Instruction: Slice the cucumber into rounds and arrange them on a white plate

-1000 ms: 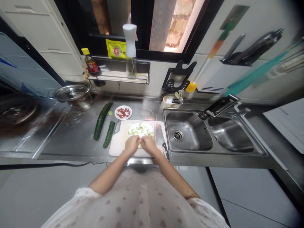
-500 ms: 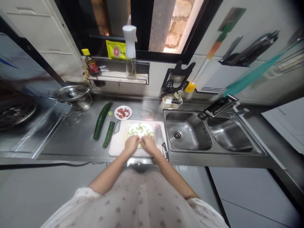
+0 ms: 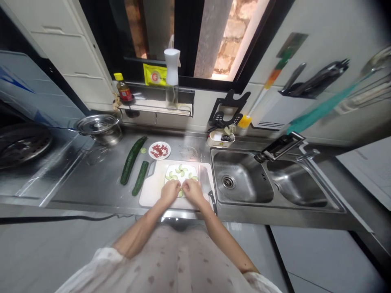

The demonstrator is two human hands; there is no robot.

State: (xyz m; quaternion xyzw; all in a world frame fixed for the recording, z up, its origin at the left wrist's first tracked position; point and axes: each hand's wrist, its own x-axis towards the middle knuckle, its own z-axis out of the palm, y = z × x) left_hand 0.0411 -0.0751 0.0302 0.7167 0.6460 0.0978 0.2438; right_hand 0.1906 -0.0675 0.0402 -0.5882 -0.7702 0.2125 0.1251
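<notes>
My left hand (image 3: 170, 191) and my right hand (image 3: 192, 191) meet over the near part of a white plate (image 3: 171, 168), fingertips pinched close together. What sits between the fingers is too small to make out. Thin green cucumber slices (image 3: 181, 170) lie on the plate in curved, pinwheel-like groups; my hands cover some of its near side. Under the plate is a white cutting board (image 3: 148, 193). Along its right side rests a knife with a black handle (image 3: 212, 200). A small round plate (image 3: 151, 152) behind the board bears chopped red bits (image 3: 159, 150).
Left of the board lie a long cucumber (image 3: 132, 160), a shorter cucumber piece (image 3: 140, 178) and a cucumber end (image 3: 143, 150). A lidded steel pot (image 3: 102, 128) stands at back left. The double sink (image 3: 242, 177) with its black faucet (image 3: 279, 147) is on the right.
The whole scene sits slightly lower in the picture, as my head has tilted up a little. Both hands stay pinched over the plate, with only small finger movement.
</notes>
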